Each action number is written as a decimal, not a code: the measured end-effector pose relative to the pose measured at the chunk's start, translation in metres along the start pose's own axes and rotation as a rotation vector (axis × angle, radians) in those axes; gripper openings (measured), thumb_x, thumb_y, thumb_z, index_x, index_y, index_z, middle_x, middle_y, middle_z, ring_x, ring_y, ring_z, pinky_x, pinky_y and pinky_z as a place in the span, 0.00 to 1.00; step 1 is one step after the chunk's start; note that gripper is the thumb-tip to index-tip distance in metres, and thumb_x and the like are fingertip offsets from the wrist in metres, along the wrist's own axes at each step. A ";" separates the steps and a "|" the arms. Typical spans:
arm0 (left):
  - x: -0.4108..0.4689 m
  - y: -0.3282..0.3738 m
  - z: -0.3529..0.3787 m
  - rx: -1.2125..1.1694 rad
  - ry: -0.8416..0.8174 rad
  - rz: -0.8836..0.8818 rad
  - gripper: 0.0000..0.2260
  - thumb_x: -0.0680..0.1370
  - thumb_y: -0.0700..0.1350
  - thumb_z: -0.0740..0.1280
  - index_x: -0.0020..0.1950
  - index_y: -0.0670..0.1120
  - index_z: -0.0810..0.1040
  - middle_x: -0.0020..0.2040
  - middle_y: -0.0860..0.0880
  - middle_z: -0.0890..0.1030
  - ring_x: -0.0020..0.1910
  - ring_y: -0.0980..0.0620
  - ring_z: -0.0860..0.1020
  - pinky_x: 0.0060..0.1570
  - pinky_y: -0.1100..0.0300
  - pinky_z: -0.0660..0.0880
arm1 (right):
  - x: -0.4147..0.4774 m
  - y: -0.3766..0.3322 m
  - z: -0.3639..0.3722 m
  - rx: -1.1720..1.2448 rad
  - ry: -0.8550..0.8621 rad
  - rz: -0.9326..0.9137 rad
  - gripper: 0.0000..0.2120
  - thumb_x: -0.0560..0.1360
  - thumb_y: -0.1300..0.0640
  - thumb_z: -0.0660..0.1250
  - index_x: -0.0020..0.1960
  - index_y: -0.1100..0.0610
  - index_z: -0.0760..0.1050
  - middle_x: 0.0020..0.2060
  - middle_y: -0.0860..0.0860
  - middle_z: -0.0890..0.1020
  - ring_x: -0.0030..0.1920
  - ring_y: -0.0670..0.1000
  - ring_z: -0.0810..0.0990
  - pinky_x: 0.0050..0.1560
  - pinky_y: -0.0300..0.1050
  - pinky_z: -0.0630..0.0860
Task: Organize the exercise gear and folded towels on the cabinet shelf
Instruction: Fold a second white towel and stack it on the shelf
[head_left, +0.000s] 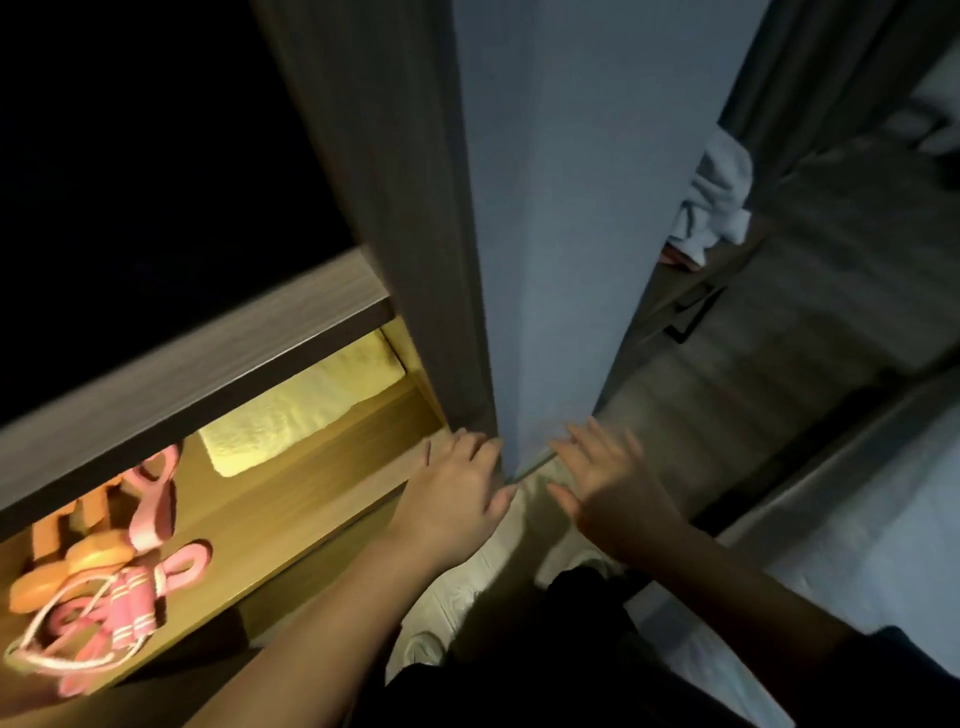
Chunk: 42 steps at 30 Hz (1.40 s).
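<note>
A lit wooden cabinet shelf (311, 483) holds a folded pale towel (306, 405) at its right end. At its left end lie orange dumbbells (78, 566), a pink resistance band (156, 499) and a pink skipping rope (104, 623) in a loose heap. My left hand (457, 493) has straight fingers touching the lower edge of the open cabinet door (571, 234). My right hand (608, 488) is spread flat against the door's pale face, blurred. Neither hand holds anything.
A grey shelf board (208, 353) runs above the lit shelf, with darkness over it. To the right of the door is a grey wood-grain floor (805, 312), a crumpled white cloth (717, 197) and a pale bed edge (883, 493). My feet stand below the door.
</note>
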<state>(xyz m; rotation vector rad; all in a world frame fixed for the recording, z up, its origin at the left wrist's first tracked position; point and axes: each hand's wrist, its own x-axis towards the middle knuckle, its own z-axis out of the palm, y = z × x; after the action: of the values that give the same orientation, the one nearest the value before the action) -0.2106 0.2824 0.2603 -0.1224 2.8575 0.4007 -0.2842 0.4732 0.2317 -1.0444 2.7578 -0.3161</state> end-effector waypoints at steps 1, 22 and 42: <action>0.015 0.011 0.000 -0.007 -0.016 0.020 0.24 0.80 0.59 0.56 0.75 0.53 0.62 0.73 0.51 0.67 0.74 0.49 0.61 0.74 0.44 0.53 | 0.002 0.016 -0.004 -0.007 -0.032 0.032 0.25 0.70 0.48 0.73 0.63 0.58 0.78 0.62 0.60 0.79 0.64 0.62 0.77 0.61 0.65 0.70; 0.354 0.236 -0.027 -0.002 -0.165 0.382 0.25 0.81 0.56 0.58 0.76 0.49 0.62 0.72 0.49 0.69 0.71 0.48 0.66 0.69 0.50 0.64 | 0.069 0.360 -0.117 -0.091 -0.042 0.421 0.28 0.80 0.43 0.54 0.77 0.51 0.58 0.77 0.55 0.59 0.78 0.57 0.52 0.75 0.64 0.49; 0.586 0.286 0.008 -0.081 -0.087 -0.139 0.32 0.80 0.63 0.54 0.80 0.52 0.50 0.80 0.50 0.52 0.79 0.47 0.49 0.73 0.38 0.52 | 0.299 0.589 -0.155 -0.040 -0.337 0.085 0.31 0.81 0.42 0.55 0.80 0.46 0.46 0.80 0.52 0.46 0.79 0.58 0.43 0.74 0.66 0.43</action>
<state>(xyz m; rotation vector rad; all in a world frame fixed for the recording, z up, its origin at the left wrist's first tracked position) -0.8079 0.5312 0.1747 -0.3095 2.7274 0.4802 -0.9132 0.7250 0.2029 -0.8923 2.5038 -0.0646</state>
